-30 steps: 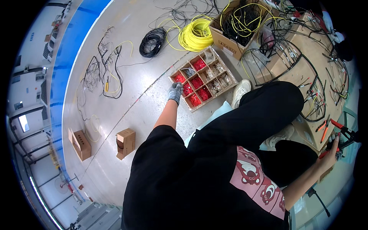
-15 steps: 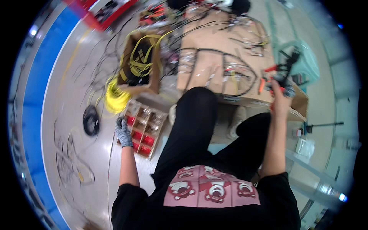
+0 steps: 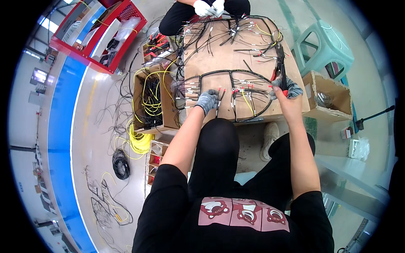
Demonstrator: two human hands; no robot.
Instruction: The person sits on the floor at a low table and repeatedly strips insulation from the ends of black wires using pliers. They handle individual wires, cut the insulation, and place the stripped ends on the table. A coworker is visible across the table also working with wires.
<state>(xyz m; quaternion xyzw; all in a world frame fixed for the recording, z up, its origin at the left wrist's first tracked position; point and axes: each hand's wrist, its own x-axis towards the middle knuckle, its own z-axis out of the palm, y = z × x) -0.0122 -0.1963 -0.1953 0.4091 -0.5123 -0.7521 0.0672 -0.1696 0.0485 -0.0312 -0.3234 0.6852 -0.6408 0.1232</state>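
A wire harness [image 3: 230,90] of black bundles, with loose wire ends and several red terminals, lies along the near part of the brown board. Over its left half is my left hand [image 3: 206,101] in a grey glove, fingers curled together beside a black wire with red tips. Whatever those fingers pinch is too small to make out. My right hand [image 3: 287,92], gloved likewise, is wrapped round the red handles of a crimping tool [image 3: 281,63]. The tool's dark head points away from me above the board's right edge.
Across the brown board [image 3: 211,55], a person's white-gloved hands [image 3: 209,7] work at another harness. On the left stand a cardboard box [image 3: 168,107] of wires, a yellow coil [image 3: 140,142] and a divided box [image 3: 154,162]. On the right are a green stool [image 3: 325,44] and another cardboard box [image 3: 335,101].
My left hand has moved from the divided box, up and right to the harness. My right hand has brought the crimping tool inward to the board's right edge.
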